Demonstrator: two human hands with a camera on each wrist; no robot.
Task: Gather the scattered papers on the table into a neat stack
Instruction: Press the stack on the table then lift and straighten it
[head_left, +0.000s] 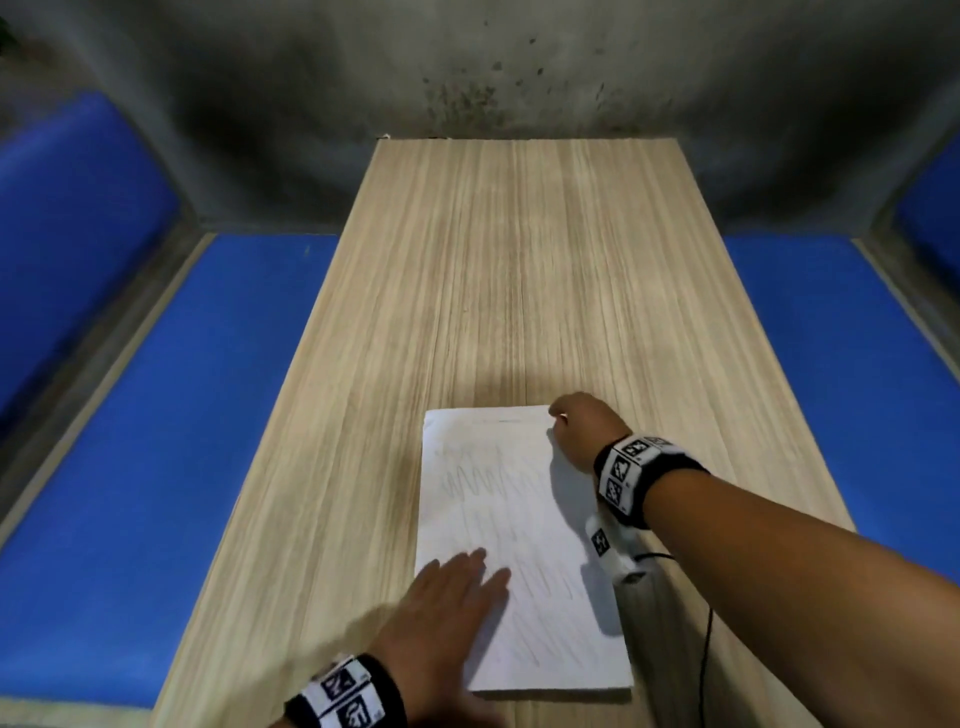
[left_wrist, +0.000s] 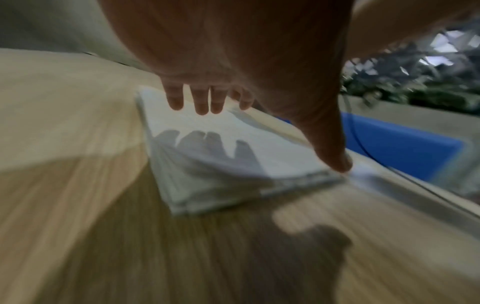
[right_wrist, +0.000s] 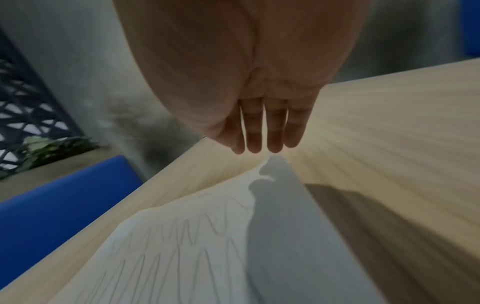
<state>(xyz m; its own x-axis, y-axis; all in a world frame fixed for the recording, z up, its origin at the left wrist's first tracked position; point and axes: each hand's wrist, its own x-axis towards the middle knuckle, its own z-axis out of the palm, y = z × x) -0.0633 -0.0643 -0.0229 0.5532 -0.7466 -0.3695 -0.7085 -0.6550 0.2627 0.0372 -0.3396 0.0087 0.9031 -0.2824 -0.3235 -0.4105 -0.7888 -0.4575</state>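
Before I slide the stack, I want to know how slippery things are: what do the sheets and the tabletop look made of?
The stack of papers: thin white matte paper, several sheets showing at its edge, with pencil-like zigzag scribbles on top. The table: pale wood-grain surface, smooth with a slight sheen; the very even streaks suggest laminate rather than solid wood, though I cannot be sure.

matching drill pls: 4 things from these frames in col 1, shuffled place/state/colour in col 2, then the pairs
Column 1
1. left hand
2. right hand
3. paper stack
4. table

Column 2
A. light wood grain, bears everything else
B. at the stack's far right corner, fingers straight
C. white, scribbled top sheet, lying on the near part of the table
D. fingers spread over the stack's near left part

Pairs: 1-D, 2-B, 3-C, 4-A
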